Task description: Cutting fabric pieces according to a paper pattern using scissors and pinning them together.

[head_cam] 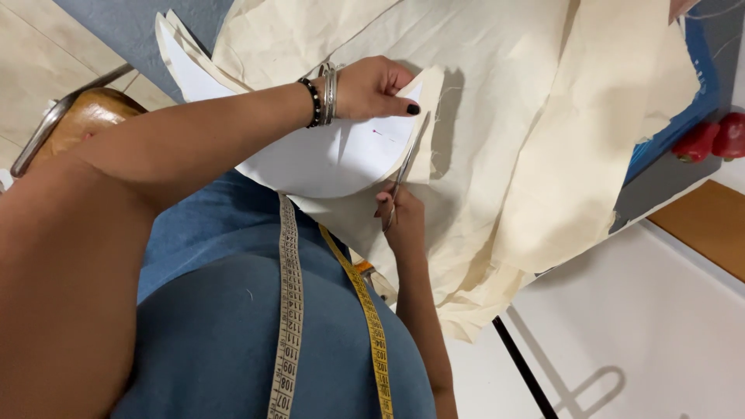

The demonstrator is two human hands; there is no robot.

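Observation:
My left hand [372,85], with bracelets at the wrist and dark nails, presses a white paper pattern [326,159] together with a fold of cream fabric [528,116]. My right hand [403,221] comes up from below and grips a pair of metal scissors [403,167]. The blades point up along the edge of the paper, into the fabric beside my left thumb. A small red mark shows on the paper near the blades. Most of my right hand's fingers are hidden behind the scissor handles.
A yellow tape measure [289,310] hangs down over my blue top. Two red objects [710,138] lie on a blue and grey mat at the right edge. A wooden chair with a metal frame [74,116] is at the left, a white surface [644,326] lower right.

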